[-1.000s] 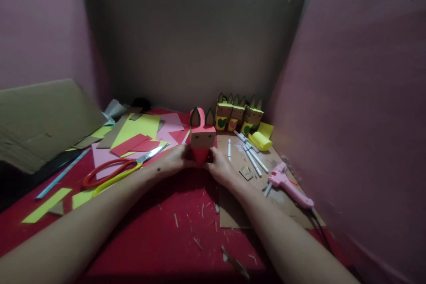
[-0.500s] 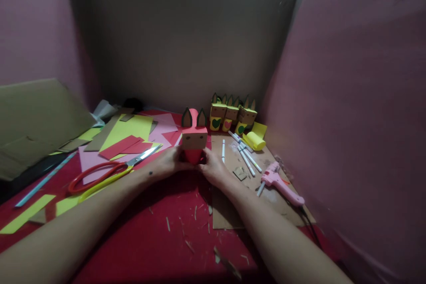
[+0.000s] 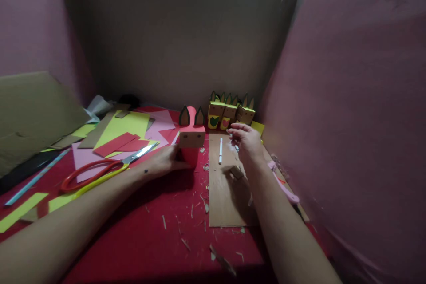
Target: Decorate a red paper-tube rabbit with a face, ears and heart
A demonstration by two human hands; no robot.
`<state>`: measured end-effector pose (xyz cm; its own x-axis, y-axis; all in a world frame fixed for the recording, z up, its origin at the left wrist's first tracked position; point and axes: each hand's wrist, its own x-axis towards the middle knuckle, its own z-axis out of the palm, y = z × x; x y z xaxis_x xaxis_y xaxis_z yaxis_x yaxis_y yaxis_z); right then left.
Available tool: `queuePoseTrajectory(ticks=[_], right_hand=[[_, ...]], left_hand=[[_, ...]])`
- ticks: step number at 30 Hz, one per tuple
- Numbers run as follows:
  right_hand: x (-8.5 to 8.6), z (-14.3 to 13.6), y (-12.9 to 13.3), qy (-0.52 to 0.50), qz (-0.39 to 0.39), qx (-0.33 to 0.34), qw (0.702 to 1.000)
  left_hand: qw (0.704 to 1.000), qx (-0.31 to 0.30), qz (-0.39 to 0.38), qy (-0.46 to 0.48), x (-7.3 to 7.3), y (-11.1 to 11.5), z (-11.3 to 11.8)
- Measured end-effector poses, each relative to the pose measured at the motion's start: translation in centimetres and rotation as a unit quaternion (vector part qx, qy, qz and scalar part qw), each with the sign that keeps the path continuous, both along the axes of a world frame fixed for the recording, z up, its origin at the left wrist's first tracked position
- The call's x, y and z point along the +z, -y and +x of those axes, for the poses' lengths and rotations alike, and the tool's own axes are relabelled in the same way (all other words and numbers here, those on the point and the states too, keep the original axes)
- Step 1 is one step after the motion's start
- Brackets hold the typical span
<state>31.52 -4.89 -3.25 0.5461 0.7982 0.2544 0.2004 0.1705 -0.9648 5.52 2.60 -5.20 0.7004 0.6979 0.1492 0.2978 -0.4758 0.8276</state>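
A red paper figure (image 3: 192, 136) with a cardboard snout and two green-edged ears stands upright on the red cloth. My left hand (image 3: 168, 159) grips its lower left side. My right hand (image 3: 246, 142) is off the figure, over the cardboard sheet (image 3: 221, 204), with its fingers apart near the white pens; nothing shows in them. One white pen (image 3: 220, 151) lies left of that hand, and the others are mostly hidden beneath it. Several yellow figures (image 3: 229, 111) with ears and hearts stand at the back, just beyond my right hand.
Large scissors (image 3: 124, 165) with red and yellow handles lie left of my left hand, on coloured paper (image 3: 129, 126). A pink glue gun (image 3: 288, 191) is partly behind my right forearm. Cardboard scraps (image 3: 221, 259) litter the red cloth (image 3: 149, 239). Walls enclose the back and sides.
My right hand has let go of the red figure and moved right and up, over the pens. My left hand stays on the figure. The whole view has shifted slightly.
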Motion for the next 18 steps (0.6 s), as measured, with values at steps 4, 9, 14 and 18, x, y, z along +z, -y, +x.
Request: queuePoseTrajectory(ticks=[4, 9, 14, 18], right_hand=[[0.7, 1.6, 0.4, -0.017, 0.037, -0.081, 0.996], [0.4, 2.4, 0.2, 0.011, 0.030, -0.146, 0.989], [-0.2, 1.9, 0.1, 0.100, -0.009, -0.161, 0.982], [-1.1, -0.1, -0.1, 0.186, -0.091, -0.117, 0.971]], left_hand=[[1.000, 0.008, 0.002, 0.000, -0.3, -0.2, -0.1], [1.000, -0.002, 0.005, -0.008, -0.7, -0.7, -0.3], [1.000, -0.013, 0.010, -0.021, -0.9, -1.1, -0.5], [0.999, -0.022, 0.014, -0.027, -1.2, -1.2, -0.5]])
